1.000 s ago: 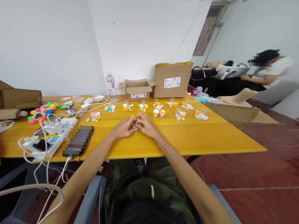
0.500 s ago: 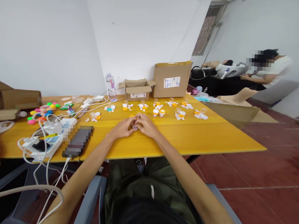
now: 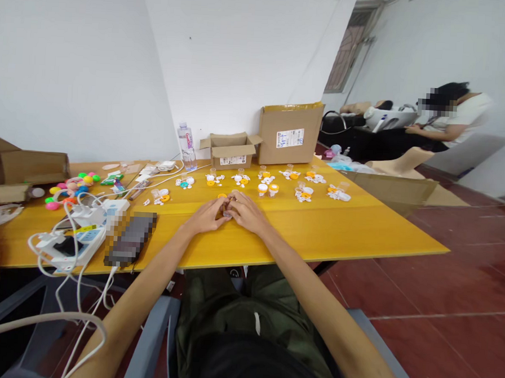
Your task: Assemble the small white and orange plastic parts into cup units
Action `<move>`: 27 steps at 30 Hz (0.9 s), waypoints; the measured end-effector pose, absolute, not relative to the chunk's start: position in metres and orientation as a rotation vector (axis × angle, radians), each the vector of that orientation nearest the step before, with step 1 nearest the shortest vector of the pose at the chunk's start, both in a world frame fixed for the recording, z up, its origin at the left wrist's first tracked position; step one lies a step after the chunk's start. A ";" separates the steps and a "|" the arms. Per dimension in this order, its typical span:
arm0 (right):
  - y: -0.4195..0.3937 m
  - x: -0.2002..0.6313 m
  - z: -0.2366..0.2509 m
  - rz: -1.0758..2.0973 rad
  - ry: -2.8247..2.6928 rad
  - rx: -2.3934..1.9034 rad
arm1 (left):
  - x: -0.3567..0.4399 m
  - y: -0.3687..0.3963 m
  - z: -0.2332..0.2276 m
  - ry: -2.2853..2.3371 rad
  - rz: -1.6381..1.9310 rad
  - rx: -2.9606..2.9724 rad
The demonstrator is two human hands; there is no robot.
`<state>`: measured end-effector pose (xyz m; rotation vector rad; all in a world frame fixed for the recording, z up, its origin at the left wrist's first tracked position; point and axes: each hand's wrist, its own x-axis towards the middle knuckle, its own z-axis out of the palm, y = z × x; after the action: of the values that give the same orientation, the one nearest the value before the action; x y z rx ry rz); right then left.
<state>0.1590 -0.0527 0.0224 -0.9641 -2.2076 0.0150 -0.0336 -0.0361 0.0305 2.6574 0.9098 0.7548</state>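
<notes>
Tabletop [image 3: 318, 229]: fingers [image 3: 226, 207] pinch small part [image 3: 227, 213].

You see white printed labels on the large box [image 3: 290, 133] and small box [image 3: 231, 150] at the table's far edge, too small to read.

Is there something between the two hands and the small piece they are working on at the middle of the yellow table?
Nothing visible does. The left hand and right hand already close on the small piece together, fingertips meeting around it. The orange and white parts lie farther back on the table, apart from the hands.
</notes>
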 end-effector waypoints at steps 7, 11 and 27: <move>-0.052 0.157 0.019 -0.107 -2.225 -0.969 | -0.033 -0.037 0.032 0.909 0.745 2.675; -0.051 0.155 0.016 -0.143 -2.226 -1.003 | -0.033 -0.036 0.032 0.889 0.756 2.675; -0.056 0.157 0.022 -0.060 -2.231 -0.983 | -0.032 -0.039 0.035 0.925 0.732 2.648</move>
<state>0.1569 -0.0562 0.0216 -0.9831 -2.2310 -0.0600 -0.0317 -0.0390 0.0351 2.6479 0.9252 0.7324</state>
